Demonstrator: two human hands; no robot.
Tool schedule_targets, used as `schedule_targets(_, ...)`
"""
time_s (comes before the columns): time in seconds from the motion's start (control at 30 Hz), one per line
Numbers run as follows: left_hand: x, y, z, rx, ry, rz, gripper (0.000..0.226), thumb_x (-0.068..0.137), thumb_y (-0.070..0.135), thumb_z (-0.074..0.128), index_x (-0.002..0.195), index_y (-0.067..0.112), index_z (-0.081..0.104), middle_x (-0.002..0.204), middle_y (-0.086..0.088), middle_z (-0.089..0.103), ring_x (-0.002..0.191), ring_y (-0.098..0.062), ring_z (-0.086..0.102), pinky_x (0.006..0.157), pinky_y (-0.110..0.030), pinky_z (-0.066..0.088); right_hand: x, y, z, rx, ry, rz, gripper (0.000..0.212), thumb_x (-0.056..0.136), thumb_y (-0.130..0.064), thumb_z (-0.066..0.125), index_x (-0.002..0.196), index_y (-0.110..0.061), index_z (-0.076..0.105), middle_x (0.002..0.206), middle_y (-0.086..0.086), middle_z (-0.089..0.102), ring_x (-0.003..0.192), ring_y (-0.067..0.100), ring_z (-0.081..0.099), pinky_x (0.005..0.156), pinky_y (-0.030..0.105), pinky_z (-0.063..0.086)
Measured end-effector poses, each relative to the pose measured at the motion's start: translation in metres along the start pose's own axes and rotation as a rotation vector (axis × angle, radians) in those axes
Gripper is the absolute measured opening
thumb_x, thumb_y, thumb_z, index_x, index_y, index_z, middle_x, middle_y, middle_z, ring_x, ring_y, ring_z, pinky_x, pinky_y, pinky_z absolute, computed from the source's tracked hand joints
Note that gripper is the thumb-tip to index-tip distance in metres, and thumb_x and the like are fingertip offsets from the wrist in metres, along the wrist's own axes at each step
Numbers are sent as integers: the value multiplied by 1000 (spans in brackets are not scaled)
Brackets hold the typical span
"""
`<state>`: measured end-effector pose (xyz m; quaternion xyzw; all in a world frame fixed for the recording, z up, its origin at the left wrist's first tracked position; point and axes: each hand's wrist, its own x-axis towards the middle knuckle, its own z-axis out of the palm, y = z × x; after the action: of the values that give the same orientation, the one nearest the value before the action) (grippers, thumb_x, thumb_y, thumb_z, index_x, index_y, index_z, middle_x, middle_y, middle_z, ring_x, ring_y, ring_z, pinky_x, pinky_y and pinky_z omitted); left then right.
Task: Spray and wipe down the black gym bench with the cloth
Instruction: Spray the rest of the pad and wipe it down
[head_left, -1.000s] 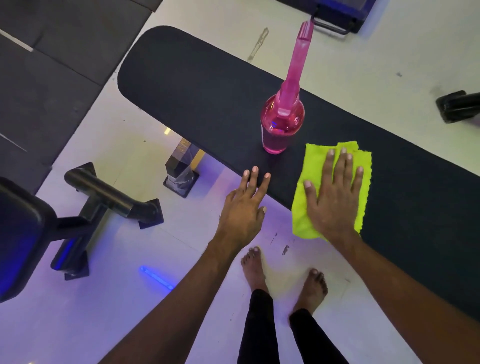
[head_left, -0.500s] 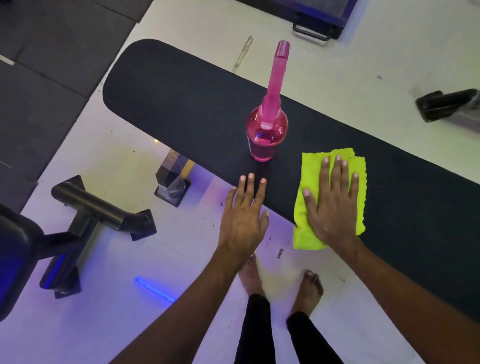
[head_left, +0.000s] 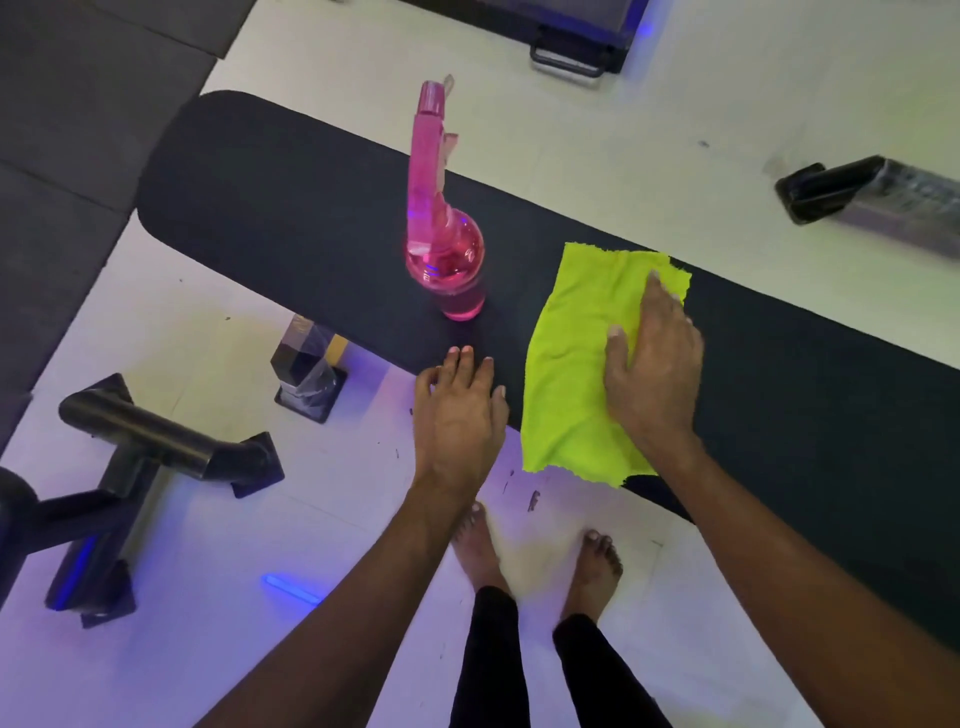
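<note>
The long black gym bench (head_left: 291, 208) runs from upper left to lower right. A pink spray bottle (head_left: 444, 249) stands upright on it, near its front edge. To the right of the bottle lies a yellow-green cloth (head_left: 571, 364), draped over the bench's near edge. My right hand (head_left: 652, 374) presses on the cloth's right side, fingers together and pointing away from me. My left hand (head_left: 457, 415) rests with its fingertips on the bench's front edge just below the bottle, fingers apart, holding nothing.
My bare feet (head_left: 540, 561) stand on the white floor just in front of the bench. A bench leg (head_left: 306, 374) sits under the pad at left. A black machine frame (head_left: 156, 457) lies lower left, a black bar (head_left: 872, 200) at the right, dark mats (head_left: 62, 156) at upper left.
My right hand has shifted to the right side of the cloth and turned, leaving the cloth's left half uncovered. My left hand stays at the bench edge. The view has shifted.
</note>
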<state>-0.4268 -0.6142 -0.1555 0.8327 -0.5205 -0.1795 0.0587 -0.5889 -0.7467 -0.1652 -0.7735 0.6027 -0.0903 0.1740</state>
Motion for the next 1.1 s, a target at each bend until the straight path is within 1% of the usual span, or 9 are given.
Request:
schedule_targets(0.07,8,17,-9,-83,51,3,33,105,25,52,126,8,70,131,-15,70,124,-34,63,97,-44,41,-16,23,-20,-18,71,127,48,104,-25,51,149,-8,52,130,18,70,122,40,60,108,50,38)
schedule_targets(0.13,19,34,-15,-82,-38,-38,32,107,33,49,122,13,68,121,-10,70,113,-33,59,90,-43,40,-29,37,-31,-70,60,245,35,103,-28,56,129,-8,67,112,15,75,109,40,61,98,49,40)
schedule_targets(0.23,34,56,-13,-53,-117,-150,36,105,43,54,124,14,63,122,-8,64,116,-29,57,90,-42,45,-37,34,-32,-34,-35,331,36,99,-35,66,122,-7,67,112,15,72,111,39,60,98,48,38)
schedule_targets(0.37,46,68,-7,-180,-64,-365,38,97,36,70,124,12,58,122,-9,67,116,-31,62,91,-44,51,-26,15,-25,51,-79,367,36,95,-36,72,118,-10,63,115,13,69,113,37,60,98,46,38)
schedule_targets(0.53,48,70,-6,-467,-30,-517,16,91,29,77,96,17,69,103,-3,73,98,-26,67,80,-36,51,-15,3,-22,128,-122,421,21,99,-26,68,111,-9,68,116,15,70,115,39,60,101,45,40)
schedule_targets(0.7,47,73,-13,-777,-5,-534,16,85,27,84,84,17,72,79,7,69,76,-10,63,73,-26,50,-11,7,-31,474,-66,591,22,100,-27,69,111,-8,67,94,4,65,92,26,63,80,31,44)
schedule_targets(0.8,45,77,-18,-1002,-64,-622,17,86,24,85,90,13,72,83,-1,71,77,-13,62,75,-27,51,-6,13,-38,599,-19,700,24,97,-26,73,115,-11,69,88,0,66,85,19,63,78,29,46)
schedule_targets(0.93,36,80,-26,-1186,-115,-709,19,95,14,75,112,6,73,76,0,67,65,-10,57,53,-15,47,-4,20,-50,614,-14,696,30,96,-32,74,118,-12,69,91,1,68,89,22,67,76,28,43)
schedule_targets(1.1,20,83,-50,-1334,-101,-679,24,96,12,73,120,12,74,81,4,72,65,-6,59,52,-15,45,-13,38,-80,768,-275,535,62,88,-25,85,141,-23,54,96,6,67,90,18,64,85,33,53)
